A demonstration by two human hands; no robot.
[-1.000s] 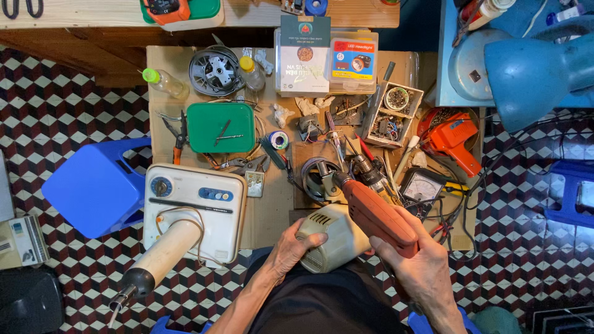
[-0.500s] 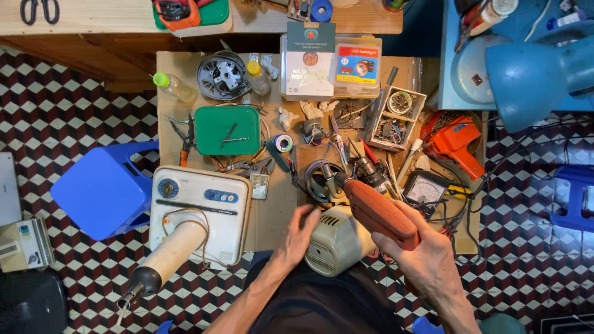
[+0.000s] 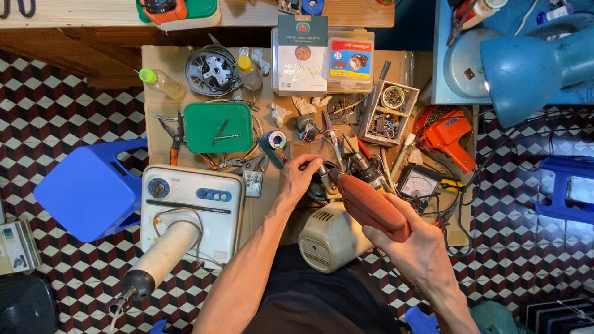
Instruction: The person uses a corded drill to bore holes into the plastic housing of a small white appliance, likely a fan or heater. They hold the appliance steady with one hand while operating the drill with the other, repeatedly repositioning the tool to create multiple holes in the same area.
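R hand [image 3: 416,247] grips orange drill [image 3: 370,204]; L hand [image 3: 300,179] pinches its chuck [image 3: 323,169] above cream motor housing [image 3: 331,238]. Trigger bump could nip fingers.

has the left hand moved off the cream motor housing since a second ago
Yes. The left hand has left the cream motor housing and gone forward to the orange drill tip.
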